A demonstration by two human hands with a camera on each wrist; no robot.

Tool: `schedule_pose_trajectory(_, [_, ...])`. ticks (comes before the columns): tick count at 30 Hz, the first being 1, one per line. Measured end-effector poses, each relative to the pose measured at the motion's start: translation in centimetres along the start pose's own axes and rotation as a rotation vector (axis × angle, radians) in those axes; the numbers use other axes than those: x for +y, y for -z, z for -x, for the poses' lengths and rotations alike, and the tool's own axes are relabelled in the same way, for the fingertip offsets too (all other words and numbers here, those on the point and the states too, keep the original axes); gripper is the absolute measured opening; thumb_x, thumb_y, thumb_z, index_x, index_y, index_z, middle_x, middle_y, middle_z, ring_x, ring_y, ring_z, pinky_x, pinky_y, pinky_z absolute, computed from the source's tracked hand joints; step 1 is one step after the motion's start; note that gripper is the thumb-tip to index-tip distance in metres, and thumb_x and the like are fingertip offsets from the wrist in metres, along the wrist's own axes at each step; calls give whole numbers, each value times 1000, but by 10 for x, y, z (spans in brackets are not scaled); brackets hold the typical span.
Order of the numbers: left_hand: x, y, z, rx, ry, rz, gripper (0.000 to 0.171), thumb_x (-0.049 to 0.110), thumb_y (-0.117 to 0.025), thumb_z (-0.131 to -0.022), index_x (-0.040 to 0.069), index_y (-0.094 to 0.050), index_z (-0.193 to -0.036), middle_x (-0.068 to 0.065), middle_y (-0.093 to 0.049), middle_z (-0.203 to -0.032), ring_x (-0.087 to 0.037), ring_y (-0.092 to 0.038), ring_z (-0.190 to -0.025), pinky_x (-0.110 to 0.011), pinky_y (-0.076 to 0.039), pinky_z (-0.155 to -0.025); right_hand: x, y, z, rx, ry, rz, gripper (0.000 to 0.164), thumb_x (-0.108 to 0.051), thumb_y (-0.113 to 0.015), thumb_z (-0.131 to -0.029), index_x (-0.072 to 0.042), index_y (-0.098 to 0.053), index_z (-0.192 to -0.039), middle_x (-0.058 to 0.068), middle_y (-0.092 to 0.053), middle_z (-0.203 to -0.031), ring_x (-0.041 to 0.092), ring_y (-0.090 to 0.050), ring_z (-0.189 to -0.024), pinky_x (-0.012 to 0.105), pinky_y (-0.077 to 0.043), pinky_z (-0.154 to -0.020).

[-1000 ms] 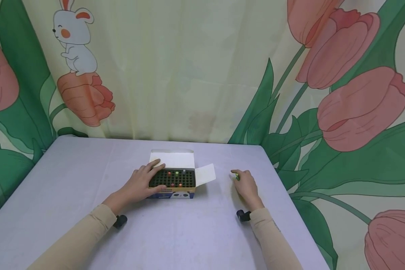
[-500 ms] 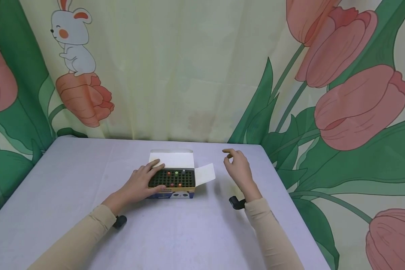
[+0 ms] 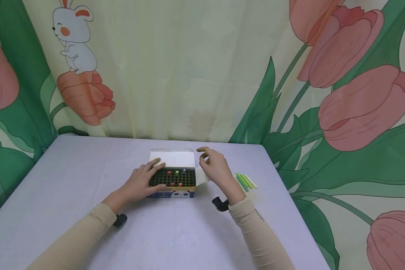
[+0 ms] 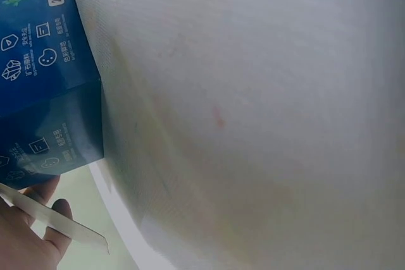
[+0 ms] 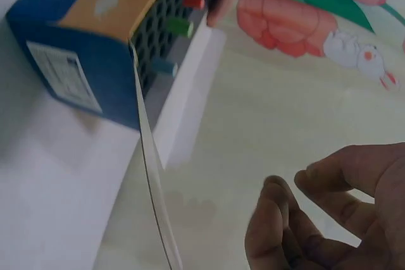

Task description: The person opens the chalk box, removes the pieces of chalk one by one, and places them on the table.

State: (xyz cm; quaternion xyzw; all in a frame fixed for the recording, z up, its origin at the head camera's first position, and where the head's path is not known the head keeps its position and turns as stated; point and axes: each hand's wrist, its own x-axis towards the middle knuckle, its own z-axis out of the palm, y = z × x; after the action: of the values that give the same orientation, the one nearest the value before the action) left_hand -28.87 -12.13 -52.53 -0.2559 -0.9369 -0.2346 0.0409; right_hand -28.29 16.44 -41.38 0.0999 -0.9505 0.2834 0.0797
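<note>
An open blue-and-orange box (image 3: 182,194) with a panda on its front stands at mid-table. Its dark holder (image 3: 162,180) has rows of holes, with several coloured chalk sticks (image 5: 180,26) upright in it. My left hand (image 3: 139,183) rests on the box's left end, thumb along the front edge and fingers spread towards the back. Raised above the box's right flap (image 3: 201,177), my right hand (image 3: 217,168) has loosely bent fingers. In the right wrist view its thumb and fingertips stand apart with nothing between. Several green and yellow chalk sticks (image 3: 245,181) lie on the table behind that wrist.
The box's white lid (image 3: 173,158) stands up at the back. A pale cloth covers the table (image 3: 175,232). Behind it hangs a curtain (image 3: 175,75) printed with tulips and a rabbit. A small black camera (image 3: 220,204) sits at the right wrist.
My right hand, which was at the chalk sticks on the right, has lifted and moved left to the box's right flap, uncovering the sticks. The left hand stays on the box.
</note>
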Motion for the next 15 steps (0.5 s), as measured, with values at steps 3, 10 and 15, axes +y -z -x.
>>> schedule_pose_trajectory(3, [0,0,0,1,-1,2,84,64,-63,-95,23,-35,-163,-7,-24,-170,-38,-48,-133,-65,-38,-101,-5,-12,1,-65,14,8,31,-17,-58,-104,-15,-67,-133,8,-76,-109,16,-69,-81,28,-53,-62])
schedule_pose_trajectory(10, [-1,-2,1,3,1,-2,84,66,-62,-95,23,-37,-162,-6,-25,-170,-38,-49,-133,-66,-38,-100,-7,-38,8,-192,5,-21,29,-18,-63,-103,-13,-67,-131,7,-77,-103,13,-65,-69,27,-50,-57])
schedule_pose_trajectory(15, [-1,-1,0,10,-3,8,84,67,-62,-95,24,-36,-162,-6,-25,-170,-39,-48,-134,-67,-37,-102,-6,-50,9,-210,1,-5,26,-16,-65,-102,-11,-69,-128,6,-76,-97,9,-59,-61,26,-47,-55])
